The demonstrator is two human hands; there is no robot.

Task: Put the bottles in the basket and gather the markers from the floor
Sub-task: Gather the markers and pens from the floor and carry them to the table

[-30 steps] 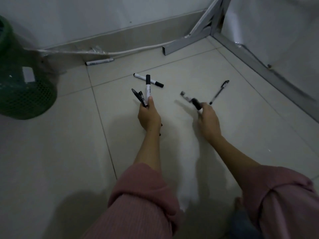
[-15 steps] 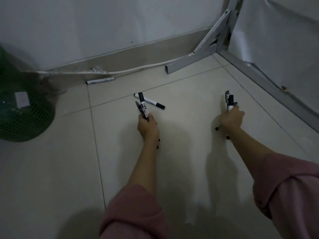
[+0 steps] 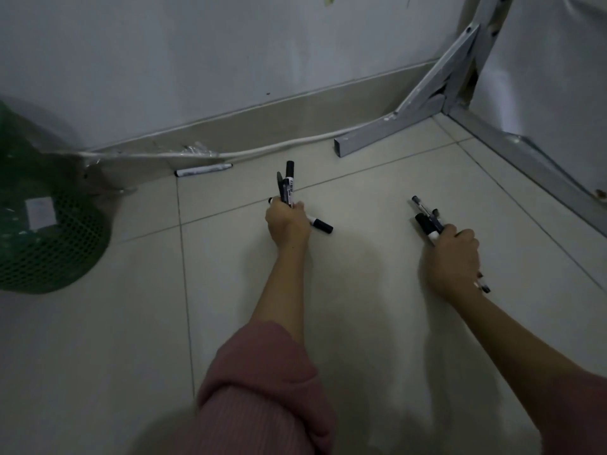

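A: The marker on the tile (image 3: 319, 223) lies flat on the floor (image 3: 98, 356), black cap pointing right, and its white barrel runs under the left hand (image 3: 286, 224). How would you take it?

B: That hand is already closed around a bundle of upright markers (image 3: 286, 188), so I'd free just the thumb and forefinger, pinch the barrel near the middle and roll it up into the fist alongside the others. Loosen the whole grip and the bundle probably slips.

A: Is the hand touching it?

B: It sits right over the barrel; whether the fingers have hold of it, I cannot tell.

A: And the right hand (image 3: 453, 257)?

B: Closed on its own markers and a pen (image 3: 427, 221), tips pointing up and left, well apart from the tile marker. It's full, so I'd leave the pickup to the left.

A: Anything else left?

B: One marker by the baseboard (image 3: 203, 169), beyond the left hand, just below the white cable (image 3: 295, 143). The green mesh basket (image 3: 49, 238) stands far left.
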